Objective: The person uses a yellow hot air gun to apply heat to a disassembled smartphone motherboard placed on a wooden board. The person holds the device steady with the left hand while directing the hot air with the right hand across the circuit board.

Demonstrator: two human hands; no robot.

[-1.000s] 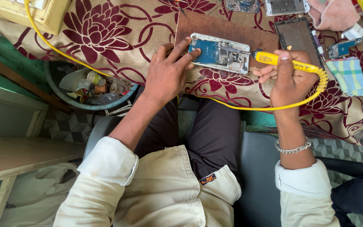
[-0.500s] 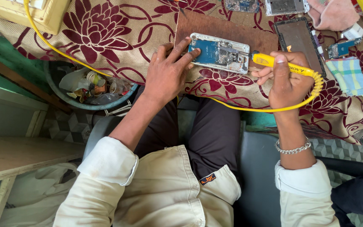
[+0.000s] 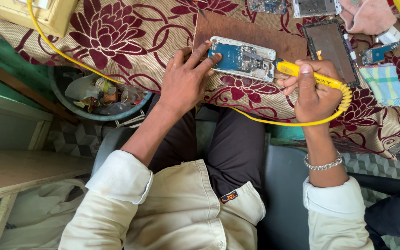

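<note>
On the workbench: a cloth [image 3: 130, 41] with dark red flowers covers the top, and a brown board [image 3: 251, 32] lies on it in front of the seated person.
Opened phone: an opened phone [image 3: 242, 59] with its blue circuit board and metal shields showing lies flat on the near edge of the brown board, between the two hands.
Left hand: the left hand [image 3: 186, 81] rests palm down on the cloth, its fingers spread and its fingertips [image 3: 211, 60] pressing on the phone's left end; it pins the phone rather than gripping it.
Right hand: the right hand [image 3: 315, 90] is curled around the yellow soldering iron [image 3: 309, 74], thumb laid along the handle, just to the right of the phone.
Iron tip: it points left and meets the phone's right end; whether it actually touches metal I cannot tell from here.
Cable: a yellow cable [image 3: 278, 121] loops from the back of the iron under the right hand and runs off across the cloth to the upper left.
Beyond the right hand: a dark phone frame [image 3: 330, 48] lies flat, with a checked cloth [image 3: 385, 83] to its right.
Wrist: a silver bracelet [image 3: 322, 164] sits on the right wrist above the cream sleeve.
Below the bench edge: a round tub [image 3: 98, 95] of scraps sits left of the left forearm.
</note>
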